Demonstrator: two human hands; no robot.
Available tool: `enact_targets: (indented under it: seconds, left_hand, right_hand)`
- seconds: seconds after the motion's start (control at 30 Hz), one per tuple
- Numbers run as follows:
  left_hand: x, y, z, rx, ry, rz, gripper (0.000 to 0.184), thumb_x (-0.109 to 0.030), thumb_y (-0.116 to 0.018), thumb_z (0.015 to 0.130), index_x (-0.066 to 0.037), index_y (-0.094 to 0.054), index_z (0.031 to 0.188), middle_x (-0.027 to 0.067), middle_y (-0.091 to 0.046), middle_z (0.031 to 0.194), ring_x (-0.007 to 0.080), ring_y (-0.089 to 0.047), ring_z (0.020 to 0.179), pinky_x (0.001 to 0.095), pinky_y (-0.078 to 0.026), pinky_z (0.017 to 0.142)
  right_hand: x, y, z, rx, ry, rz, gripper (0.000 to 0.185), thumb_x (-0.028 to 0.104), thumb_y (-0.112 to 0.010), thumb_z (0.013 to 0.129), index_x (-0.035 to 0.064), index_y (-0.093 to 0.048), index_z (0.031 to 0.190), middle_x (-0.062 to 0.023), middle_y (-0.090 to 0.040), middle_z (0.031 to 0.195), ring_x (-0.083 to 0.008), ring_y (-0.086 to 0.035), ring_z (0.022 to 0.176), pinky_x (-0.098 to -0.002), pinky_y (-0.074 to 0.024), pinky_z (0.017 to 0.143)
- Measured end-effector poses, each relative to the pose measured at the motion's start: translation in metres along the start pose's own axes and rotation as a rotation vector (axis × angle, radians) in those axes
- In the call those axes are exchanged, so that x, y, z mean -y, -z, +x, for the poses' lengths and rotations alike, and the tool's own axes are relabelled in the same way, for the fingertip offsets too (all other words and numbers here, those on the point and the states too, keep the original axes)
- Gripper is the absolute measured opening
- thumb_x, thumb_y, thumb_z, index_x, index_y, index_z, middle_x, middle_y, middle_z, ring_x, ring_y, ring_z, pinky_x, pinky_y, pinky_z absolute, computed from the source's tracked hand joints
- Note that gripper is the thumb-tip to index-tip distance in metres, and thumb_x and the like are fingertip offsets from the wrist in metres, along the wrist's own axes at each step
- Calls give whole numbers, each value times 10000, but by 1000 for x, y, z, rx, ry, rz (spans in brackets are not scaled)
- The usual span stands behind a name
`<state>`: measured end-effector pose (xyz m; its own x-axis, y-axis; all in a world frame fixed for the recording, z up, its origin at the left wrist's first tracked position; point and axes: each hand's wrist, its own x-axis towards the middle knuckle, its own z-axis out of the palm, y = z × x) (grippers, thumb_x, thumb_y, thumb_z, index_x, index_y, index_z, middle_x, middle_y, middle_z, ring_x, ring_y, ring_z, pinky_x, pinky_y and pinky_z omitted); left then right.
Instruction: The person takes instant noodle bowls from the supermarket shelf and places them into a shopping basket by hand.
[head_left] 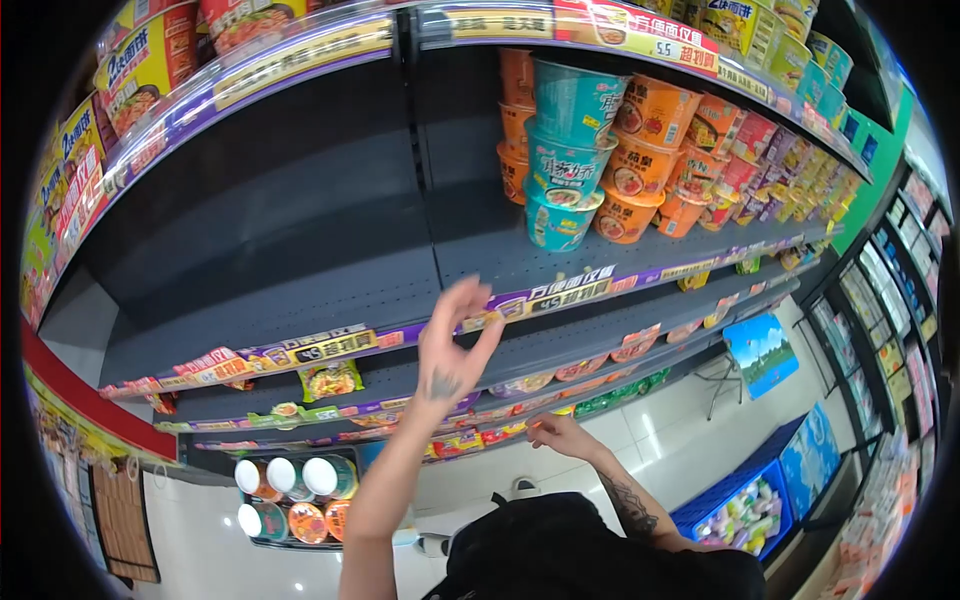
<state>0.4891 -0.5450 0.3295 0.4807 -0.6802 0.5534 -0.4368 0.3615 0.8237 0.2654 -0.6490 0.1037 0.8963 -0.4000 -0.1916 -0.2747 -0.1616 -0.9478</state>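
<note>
My left hand (457,338) is raised in front of the shelf's price strip, its thumb and fingers apart with nothing between them. Lower down, my right hand (562,437) hangs in front of the lower shelves, its fingers curled; what they hold, if anything, is too small to tell. Teal noodle cups (567,173) stand stacked on the shelf, up and to the right of my left hand. Orange noodle cups (638,163) are stacked beside them. A basket (290,545) at the lower left holds several noodle cups, some with white lids up.
A green noodle packet (331,381) lies on the shelf below. At the right stand a folding stool (760,355) and a blue crate (745,510) with small packages. A red-edged shelf end (90,405) is at the left.
</note>
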Motion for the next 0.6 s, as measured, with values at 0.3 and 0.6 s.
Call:
enact_targets:
  seconds: [0.3,0.6]
  left_hand:
    - [39,-112,162,-13,-34,349,1289,-285,-928,630,21,-68,1540,319,-359,1457,409,-411,1366,461,-379,1126]
    - [41,-117,166,-94,0,417,1293,-268,-970,531,53,-185,1507,236,-515,1381,328,-553,1266,411,-444,1079]
  right_hand:
    - [118,134,-43,-78,193,151,265,129,-584,1005,-50,-600,1200,-112,-730,946,-169,-713,918,-294,-548,831]
    - [242,191,-7,-495,717,18,299,67,-701,906,-45,-621,1171,-96,-709,978,-149,-672,925,-303,-528,861]
